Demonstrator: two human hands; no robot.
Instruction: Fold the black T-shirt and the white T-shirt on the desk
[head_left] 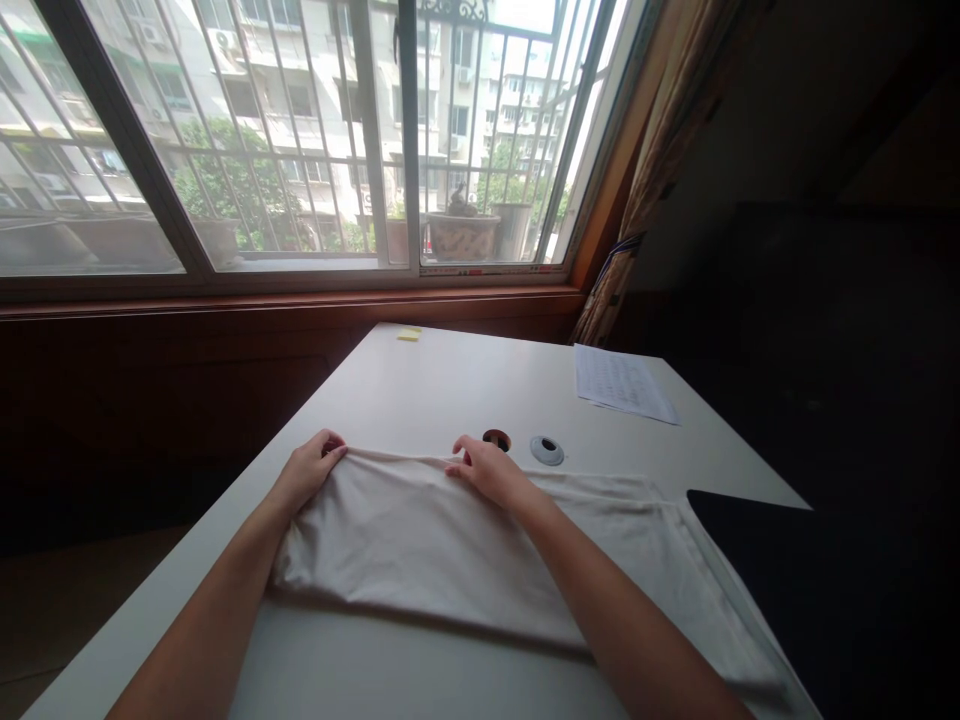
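Left fingers (335, 455) pinch pale cloth (420, 540), partly behind right forearm (600, 585) (whether right fingers (469, 445) pinch, I can't tell).

This looked most like a room in a home, set up with a desk, though a small office could not be ruled out. A wide sliding window (409, 150) in a wooden surround (611, 210) had a patterned curtain (611, 280) tied back beside it. Outside the glass stood metal bars (330, 159) and a planter (465, 240), and beyond them rose pale apartment-like buildings (199, 60) with air-conditioner units (225, 42) and green trees (232, 170). The desk-work side showed on the white tabletop (465, 390): a round cable hole (496, 440), printed sheets (624, 384) and yellow sticky notes (409, 334) near the far edge.
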